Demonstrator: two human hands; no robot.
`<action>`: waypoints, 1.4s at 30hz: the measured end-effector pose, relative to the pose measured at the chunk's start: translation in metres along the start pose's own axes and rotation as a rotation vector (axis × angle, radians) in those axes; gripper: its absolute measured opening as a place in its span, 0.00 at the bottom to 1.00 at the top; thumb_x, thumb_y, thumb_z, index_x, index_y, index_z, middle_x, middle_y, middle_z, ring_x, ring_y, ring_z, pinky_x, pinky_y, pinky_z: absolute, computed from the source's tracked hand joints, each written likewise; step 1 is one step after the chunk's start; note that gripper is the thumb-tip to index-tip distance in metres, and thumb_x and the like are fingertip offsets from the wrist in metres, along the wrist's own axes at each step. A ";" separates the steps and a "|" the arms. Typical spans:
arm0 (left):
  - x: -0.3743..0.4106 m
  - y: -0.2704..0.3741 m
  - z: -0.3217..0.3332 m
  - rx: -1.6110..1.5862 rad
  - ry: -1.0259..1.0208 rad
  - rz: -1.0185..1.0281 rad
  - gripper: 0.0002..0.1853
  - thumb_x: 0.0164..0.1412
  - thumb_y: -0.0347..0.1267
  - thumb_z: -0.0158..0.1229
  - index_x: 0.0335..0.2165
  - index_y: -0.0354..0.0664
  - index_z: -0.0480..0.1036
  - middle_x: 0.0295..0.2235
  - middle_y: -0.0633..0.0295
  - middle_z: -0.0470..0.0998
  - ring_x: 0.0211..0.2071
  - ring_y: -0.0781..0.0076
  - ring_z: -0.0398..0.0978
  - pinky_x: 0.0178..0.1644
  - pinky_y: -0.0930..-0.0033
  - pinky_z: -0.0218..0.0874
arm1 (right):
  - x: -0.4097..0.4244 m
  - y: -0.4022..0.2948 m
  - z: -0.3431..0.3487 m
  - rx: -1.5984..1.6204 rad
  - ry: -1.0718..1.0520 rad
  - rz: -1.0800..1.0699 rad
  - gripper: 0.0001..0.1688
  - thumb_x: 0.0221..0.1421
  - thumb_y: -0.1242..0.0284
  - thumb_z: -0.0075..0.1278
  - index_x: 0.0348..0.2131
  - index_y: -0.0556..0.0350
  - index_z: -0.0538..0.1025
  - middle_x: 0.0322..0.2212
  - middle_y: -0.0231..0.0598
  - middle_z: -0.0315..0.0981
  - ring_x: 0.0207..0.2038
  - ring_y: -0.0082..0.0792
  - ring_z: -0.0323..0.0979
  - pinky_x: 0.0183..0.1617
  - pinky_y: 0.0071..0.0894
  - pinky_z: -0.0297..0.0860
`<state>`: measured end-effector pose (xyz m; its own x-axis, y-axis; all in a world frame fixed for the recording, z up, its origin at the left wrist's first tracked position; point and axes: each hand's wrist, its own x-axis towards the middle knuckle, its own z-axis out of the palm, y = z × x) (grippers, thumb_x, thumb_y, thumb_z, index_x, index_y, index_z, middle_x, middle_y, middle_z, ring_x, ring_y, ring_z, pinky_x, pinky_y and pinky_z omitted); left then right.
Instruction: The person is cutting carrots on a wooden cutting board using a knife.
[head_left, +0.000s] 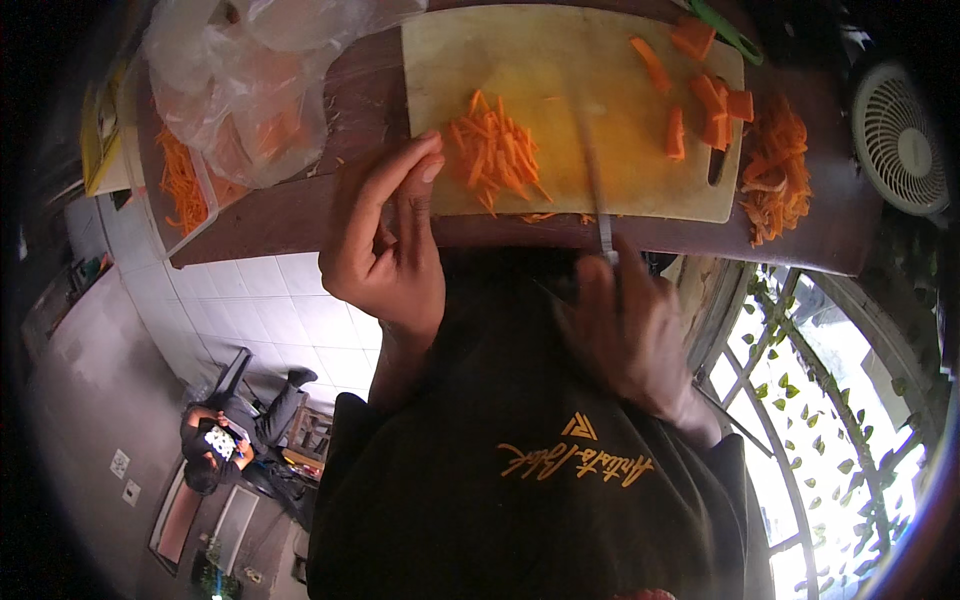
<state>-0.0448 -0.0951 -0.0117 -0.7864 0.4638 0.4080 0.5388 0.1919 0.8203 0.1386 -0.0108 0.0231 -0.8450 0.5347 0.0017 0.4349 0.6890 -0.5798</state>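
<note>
My left hand (390, 232) is raised at the near left edge of a pale cutting board (645, 187). Its thumb and fingertips meet, and I see nothing between them. A heap of thin carrot strips (499, 150) lies on the board just right of those fingertips. My right hand (634, 330), blurred, grips a knife (592, 169) by its handle at the table's near edge. The narrow blade, also blurred, extends over the middle of the board. Toward the board's right end are carrot chunks (712, 112) and a thicker carrot slice (675, 133).
Carrot peelings (778, 176) pile on the table right of the board. A green-handled tool (727, 31) lies at the far right corner. At left, a plastic bag (247, 82) stands by a clear container (199, 202) of shredded carrot. A fan (900, 139) and a seated person (225, 442) are farther off.
</note>
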 end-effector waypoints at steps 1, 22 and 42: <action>-0.002 -0.003 -0.004 -0.005 0.010 -0.021 0.09 0.56 0.16 0.63 0.37 0.32 0.80 0.33 0.56 0.82 0.35 0.67 0.79 0.37 0.71 0.70 | -0.003 0.001 -0.006 0.106 -0.058 0.139 0.14 0.65 0.71 0.49 0.43 0.67 0.71 0.22 0.57 0.73 0.19 0.57 0.72 0.23 0.50 0.67; -0.025 -0.001 -0.017 0.129 -0.189 -0.028 0.20 0.46 0.23 0.71 0.42 0.43 0.81 0.38 0.61 0.81 0.40 0.66 0.78 0.45 0.65 0.70 | -0.010 0.006 -0.009 0.355 -0.233 0.533 0.13 0.62 0.73 0.52 0.43 0.67 0.72 0.28 0.62 0.75 0.21 0.58 0.75 0.24 0.49 0.70; -0.035 -0.010 -0.012 0.086 -0.115 -0.007 0.11 0.55 0.18 0.64 0.39 0.36 0.81 0.34 0.58 0.82 0.37 0.66 0.78 0.40 0.68 0.69 | -0.036 0.013 -0.033 0.524 -0.626 0.562 0.23 0.66 0.55 0.46 0.37 0.57 0.79 0.25 0.56 0.77 0.31 0.53 0.78 0.36 0.48 0.71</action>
<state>-0.0260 -0.1238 -0.0294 -0.7532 0.5573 0.3495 0.5611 0.2670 0.7835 0.1846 -0.0046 0.0420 -0.6358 0.2588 -0.7272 0.7578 0.0299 -0.6519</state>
